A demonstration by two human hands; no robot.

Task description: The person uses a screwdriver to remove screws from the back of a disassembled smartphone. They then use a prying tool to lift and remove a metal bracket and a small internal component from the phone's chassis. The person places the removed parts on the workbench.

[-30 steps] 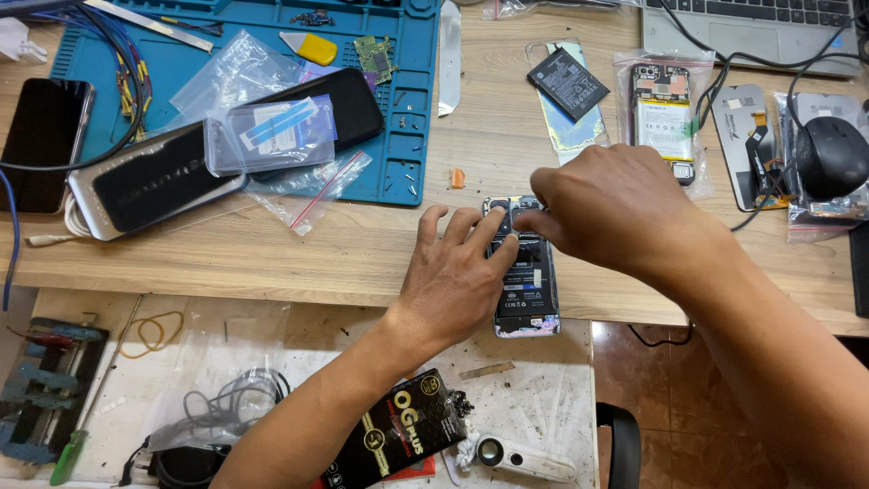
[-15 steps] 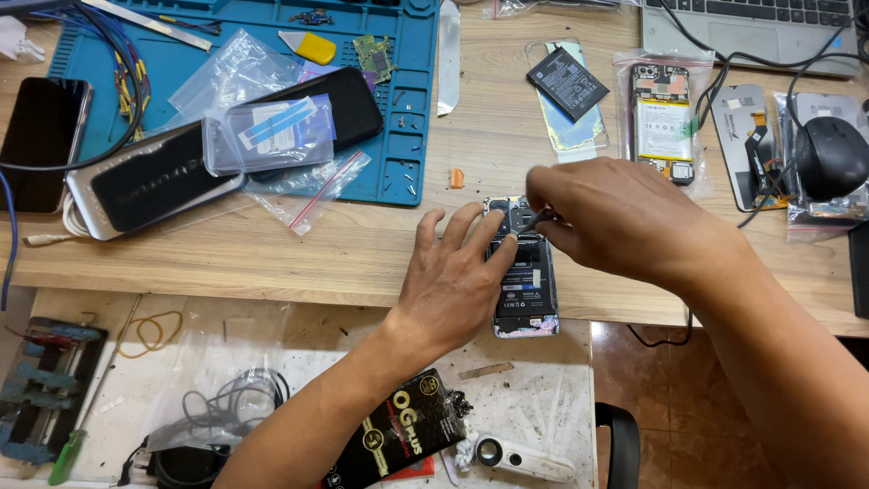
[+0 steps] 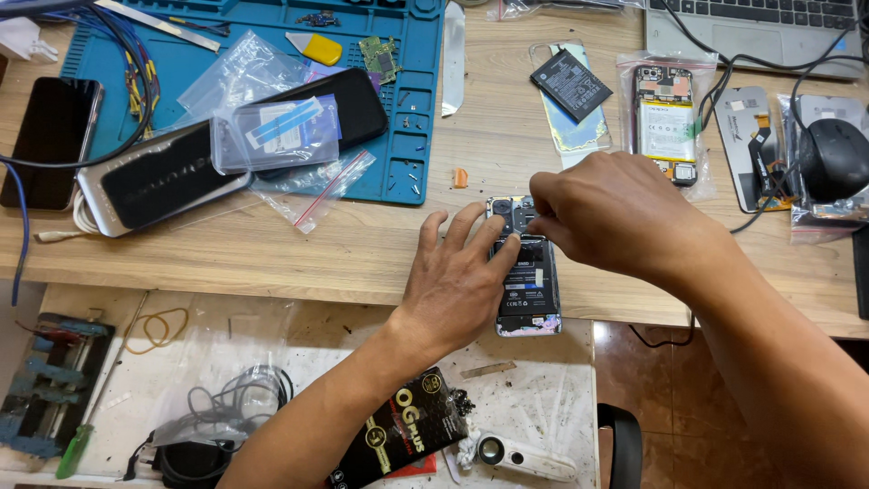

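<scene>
On the desk edge, left hand (image 3: 457,285) flat steadies the fragile opened phone (image 3: 528,281); right hand (image 3: 615,213) pinches at its top, best held by rims.

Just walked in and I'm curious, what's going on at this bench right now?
A person is working on an opened phone lying back-up at the edge of a wooden bench. The left hand presses it flat, while the right hand pinches at its top near the camera. A blue mat lies behind.
</scene>
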